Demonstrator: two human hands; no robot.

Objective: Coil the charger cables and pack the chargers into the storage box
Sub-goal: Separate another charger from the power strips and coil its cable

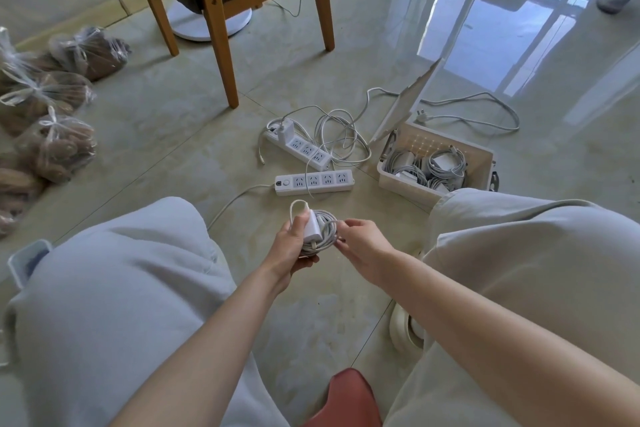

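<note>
The left hand (292, 248) gripped a white charger (313, 228) against its coiled cable (328, 236), the palm hiding the coil's underside. The right hand (362, 246) pinched the coil's edge. Beyond lay the near power strip (314, 182) and the far power strip (304, 146). The open storage box (393, 181), one corner hidden behind a knee (519, 218), held packed chargers (446, 163).

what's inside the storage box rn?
The storage box holds several coiled white chargers, lid up. Its floor is covered by them, and the person's knee hides the near corner, so an exact count is not possible.
</note>
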